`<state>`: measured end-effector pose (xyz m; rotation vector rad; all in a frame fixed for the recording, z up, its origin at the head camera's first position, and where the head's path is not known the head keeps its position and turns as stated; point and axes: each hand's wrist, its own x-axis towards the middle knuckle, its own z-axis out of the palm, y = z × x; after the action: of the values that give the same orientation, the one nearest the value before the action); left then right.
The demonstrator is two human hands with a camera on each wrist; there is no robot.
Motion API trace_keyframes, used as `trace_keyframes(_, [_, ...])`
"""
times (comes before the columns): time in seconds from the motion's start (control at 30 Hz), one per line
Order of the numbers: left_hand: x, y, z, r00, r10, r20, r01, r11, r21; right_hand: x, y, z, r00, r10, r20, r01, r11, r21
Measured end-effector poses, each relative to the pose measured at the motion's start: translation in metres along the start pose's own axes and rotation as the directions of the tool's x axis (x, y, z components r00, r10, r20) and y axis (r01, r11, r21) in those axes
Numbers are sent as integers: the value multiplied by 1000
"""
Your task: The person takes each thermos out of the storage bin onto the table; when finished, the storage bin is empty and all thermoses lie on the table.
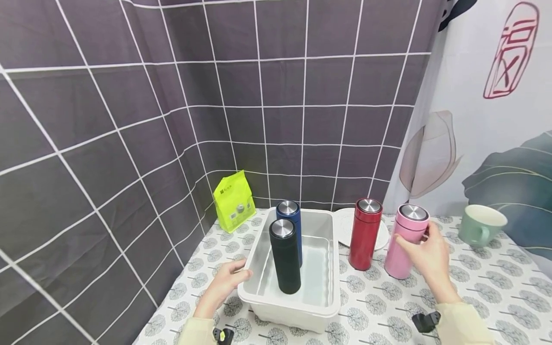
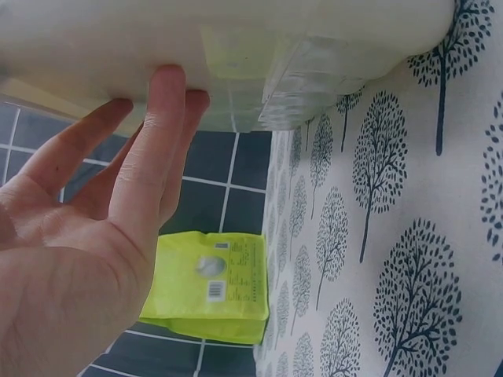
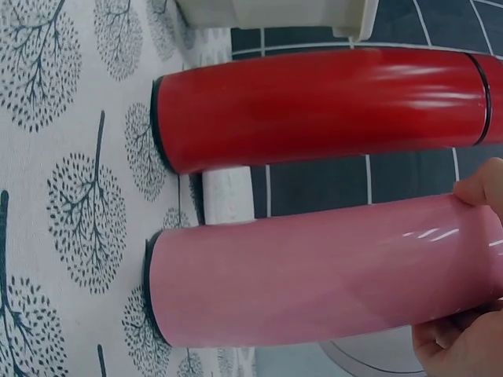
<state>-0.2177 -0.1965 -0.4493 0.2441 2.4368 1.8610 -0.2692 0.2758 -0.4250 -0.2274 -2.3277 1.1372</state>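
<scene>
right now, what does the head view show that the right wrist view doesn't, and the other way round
Only the head view: the black bottle and blue bottle in the white bin, the left fingers against the bin's side, the neon green bag, the pale green mug, and the silver tops of the red bottle and pink bottle.

Only the right wrist view: the dark base rims of those last two.

Both: the red and pink bottles, the right fingers holding the pink one, part of the bin, the tree-print cloth and the dark grid backdrop.

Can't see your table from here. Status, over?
Left hand touching white bin. Right hand gripping pink bottle. Red bottle standing between bin and pink bottle.
</scene>
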Motion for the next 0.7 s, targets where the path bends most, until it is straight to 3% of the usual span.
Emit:
trace_keyframes(0.2, [1, -1, 0, 1000, -9, -17, 10, 1000, 10, 2, -1, -3, 999, 5, 49, -5, 1000, -1])
trace_keyframes(0.43, [1, -1, -2, 1000, -2, -26, 3, 1000, 25, 2, -2, -3, 998, -33, 55, 35, 999, -41])
trace_keyframes(0.7, [-2, 0, 1, 998, -38, -49, 41, 998, 47, -2, -1, -5, 998, -26, 65, 31, 997, -67])
